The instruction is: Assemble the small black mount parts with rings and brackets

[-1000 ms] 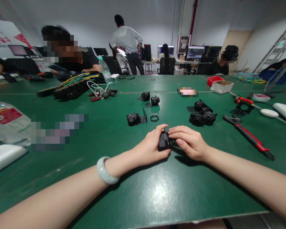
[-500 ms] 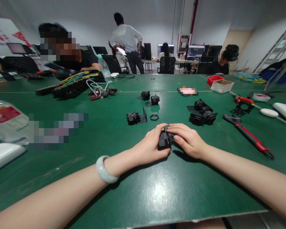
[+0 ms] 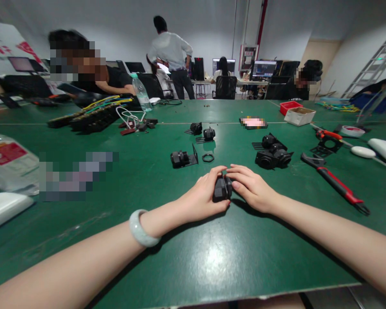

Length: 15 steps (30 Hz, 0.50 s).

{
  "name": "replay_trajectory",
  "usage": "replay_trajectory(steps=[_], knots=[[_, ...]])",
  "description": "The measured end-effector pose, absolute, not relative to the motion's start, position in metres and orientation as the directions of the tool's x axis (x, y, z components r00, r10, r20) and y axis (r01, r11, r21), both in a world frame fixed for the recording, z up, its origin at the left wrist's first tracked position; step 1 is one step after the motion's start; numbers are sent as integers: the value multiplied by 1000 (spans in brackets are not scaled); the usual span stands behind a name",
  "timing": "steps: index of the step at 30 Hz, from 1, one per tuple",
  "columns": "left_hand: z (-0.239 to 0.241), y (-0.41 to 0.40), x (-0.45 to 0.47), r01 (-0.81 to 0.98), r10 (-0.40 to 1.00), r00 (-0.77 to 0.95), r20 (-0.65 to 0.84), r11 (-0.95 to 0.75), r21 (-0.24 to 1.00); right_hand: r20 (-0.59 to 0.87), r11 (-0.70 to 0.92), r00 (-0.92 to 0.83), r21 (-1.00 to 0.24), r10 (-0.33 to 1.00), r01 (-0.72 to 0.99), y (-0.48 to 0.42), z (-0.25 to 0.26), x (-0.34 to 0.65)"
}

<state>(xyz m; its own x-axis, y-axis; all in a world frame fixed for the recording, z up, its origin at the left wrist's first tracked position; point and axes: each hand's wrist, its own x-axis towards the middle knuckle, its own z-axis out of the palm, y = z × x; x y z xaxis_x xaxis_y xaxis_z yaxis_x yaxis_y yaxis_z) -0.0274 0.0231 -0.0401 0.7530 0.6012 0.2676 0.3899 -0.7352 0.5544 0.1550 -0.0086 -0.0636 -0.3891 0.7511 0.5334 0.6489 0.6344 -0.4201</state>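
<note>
My left hand (image 3: 206, 195) is closed round a black plastic cable gland (image 3: 221, 191), thumb below and fingers over the top. From the right, my right hand (image 3: 255, 189) has its fingertips and thumb at the gland's other end, where a thin flat black edge stands up; the fingers partly hide that end. Behind my hands, a loose black ring nut (image 3: 208, 158) lies flat. Beside it is another gland (image 3: 179, 159) fixed in an angled black bracket (image 3: 194, 159). Two more bracketed glands (image 3: 209, 134) are farther back.
A group of black glands on brackets (image 3: 273, 156) lies to the right, near adjustable-jaw pliers with a red-black handle (image 3: 337, 184). Red (image 3: 290, 107) and white boxes (image 3: 300, 116) stand behind. At left are a plastic bag (image 3: 9, 163), cables and a bottle (image 3: 142, 92). People sit beyond.
My right thumb and fingers have shifted slightly against the gland's right end. My left hand keeps its hold almost unmoved. A person at the far left leans a little differently.
</note>
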Motion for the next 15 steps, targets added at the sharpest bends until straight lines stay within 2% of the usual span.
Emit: replay_trajectory(steps=[8, 11, 15], knots=[[-40, 22, -27, 385, 606, 750, 264, -725, 571, 519, 604, -366, -421, 772, 676, -8, -65, 154], [-39, 22, -27, 379, 609, 747, 267, -720, 582, 579, 625, -329, -439, 746, 645, -11, -61, 155], [-39, 23, -27, 385, 613, 745, 264, -717, 581, 710, 743, -330, -401, 622, 536, -18, -55, 157]])
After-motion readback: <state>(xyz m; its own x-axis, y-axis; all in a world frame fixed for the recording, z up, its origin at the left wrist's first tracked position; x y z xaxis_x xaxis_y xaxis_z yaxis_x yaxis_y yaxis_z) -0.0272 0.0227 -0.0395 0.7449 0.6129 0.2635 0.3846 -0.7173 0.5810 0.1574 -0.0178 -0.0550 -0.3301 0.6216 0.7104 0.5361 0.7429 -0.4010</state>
